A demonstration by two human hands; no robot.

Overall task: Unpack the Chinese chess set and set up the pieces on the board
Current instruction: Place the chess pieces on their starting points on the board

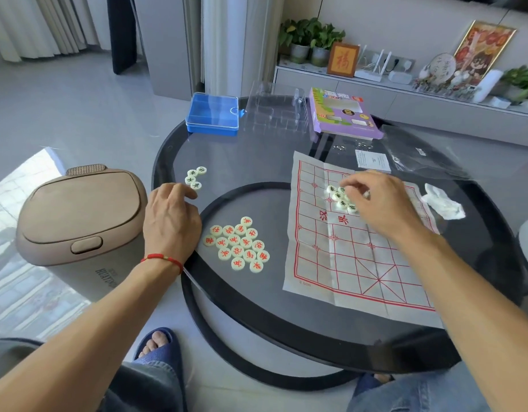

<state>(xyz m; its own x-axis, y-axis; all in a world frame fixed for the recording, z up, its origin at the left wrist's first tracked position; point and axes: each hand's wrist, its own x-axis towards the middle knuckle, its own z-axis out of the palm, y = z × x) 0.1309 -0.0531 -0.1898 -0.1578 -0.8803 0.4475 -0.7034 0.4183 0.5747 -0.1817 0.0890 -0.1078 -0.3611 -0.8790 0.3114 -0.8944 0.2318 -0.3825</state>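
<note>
Paper board [358,254] spread flat on glass surface [257,150]. Right hand [378,200] curled over green-marked pieces [340,199] on board, grip unclear. Left hand [170,215] loosely bent, fingertip touching small green group [194,178]. Red-marked pieces [239,245] clustered beside board.

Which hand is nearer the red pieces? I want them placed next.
Left. The left hand rests just left of the red pieces; the right hand is over the board.
</note>
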